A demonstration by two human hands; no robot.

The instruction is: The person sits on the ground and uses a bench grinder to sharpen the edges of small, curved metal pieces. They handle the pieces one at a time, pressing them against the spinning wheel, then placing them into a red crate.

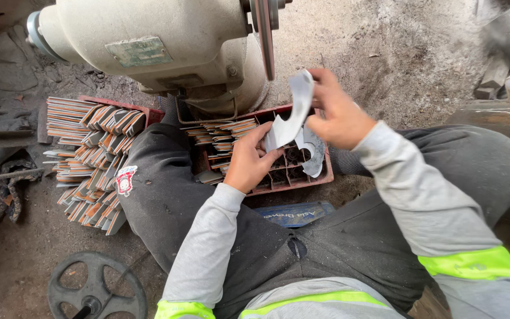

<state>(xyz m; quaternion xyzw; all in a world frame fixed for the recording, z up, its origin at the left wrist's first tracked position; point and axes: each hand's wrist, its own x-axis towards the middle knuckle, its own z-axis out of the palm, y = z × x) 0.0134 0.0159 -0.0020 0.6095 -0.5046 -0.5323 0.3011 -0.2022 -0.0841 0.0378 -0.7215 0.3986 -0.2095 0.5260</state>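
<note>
My right hand [337,112] grips the upper end of a curved grey metal blade blank [293,115], held just below the thin grinding wheel [265,35] of a cream bench grinder [154,47]. My left hand [249,159] pinches the lower, wider end of the same blank. A second curved blank [314,155] hangs behind it, over a red plastic crate [293,183] that rests between my knees. Both hands are over this crate.
Several stacked blanks with orange edges [92,159] fill a red crate at the left, and more lie in the near crate [222,136]. A black handwheel [95,286] lies on the dirt floor. A blue plate [293,214] sits under the crate. Scrap lies at far right.
</note>
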